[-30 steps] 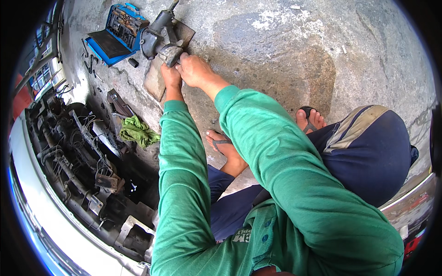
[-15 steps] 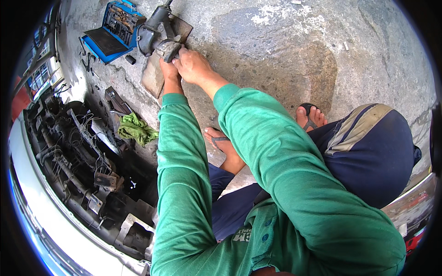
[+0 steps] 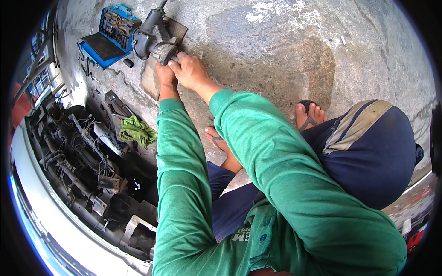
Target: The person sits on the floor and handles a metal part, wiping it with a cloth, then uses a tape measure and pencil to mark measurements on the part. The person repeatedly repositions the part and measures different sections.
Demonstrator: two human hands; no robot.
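Rough, stained concrete floor (image 3: 271, 55) all around. White vehicle (image 3: 43, 214) at left; its engine bay (image 3: 69, 158) dark, tangled. Blue toolbox (image 3: 93, 55) open on floor, just left of housing. Metal housing (image 3: 151, 32) near top of view, over flat brownish slab (image 3: 177, 30): grimy, rounded; long axis away from person, thin shaft (image 3: 162, 4) pointing away, slightly right. Right hand (image 3: 189, 70): fingers clamped on flange (image 3: 164, 52) at near end. Left hand (image 3: 166, 76) below flange; fingers hidden, cannot tell. Crumpled green cloth (image 3: 137, 131) beside engine bay. Small black cylinder (image 3: 128, 63) near toolbox.
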